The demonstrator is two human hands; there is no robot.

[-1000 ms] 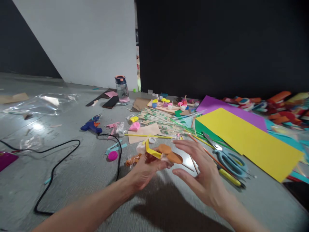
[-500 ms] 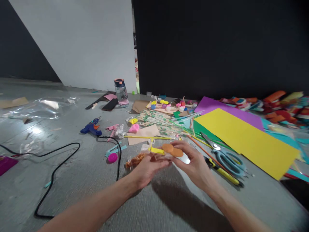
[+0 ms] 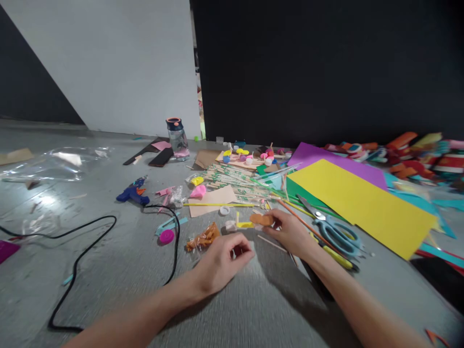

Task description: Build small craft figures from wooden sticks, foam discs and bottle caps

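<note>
My right hand (image 3: pixel 292 233) pinches an orange piece with rounded ends (image 3: pixel 261 220), just above the table. Beside that piece are a small yellow strip (image 3: pixel 245 224) and a whitish lump (image 3: pixel 230 225). My left hand (image 3: pixel 226 258) is closed, thumb and forefinger tips together in a ring; whether anything small is between them I cannot see. Just behind the left hand lies a clear bag of orange-brown clay (image 3: pixel 203 238). A thin stick (image 3: pixel 271 243) rests on the table between the hands, and a white ring (image 3: pixel 224 210) lies farther back.
Blue-handled scissors (image 3: pixel 335 232) and a yellow cutter (image 3: pixel 339 258) lie by my right forearm, near a yellow sheet (image 3: pixel 362 205). A blue glue gun (image 3: pixel 133 192) trails a black cord (image 3: pixel 176 251) on the left. Printed sticks (image 3: pixel 232 178) and a bottle (image 3: pixel 178 140) are farther back.
My hands have moved apart; the left has drawn back toward me. The orange piece stays in my right hand, now lower, and the thin stick between the hands has come into view.
</note>
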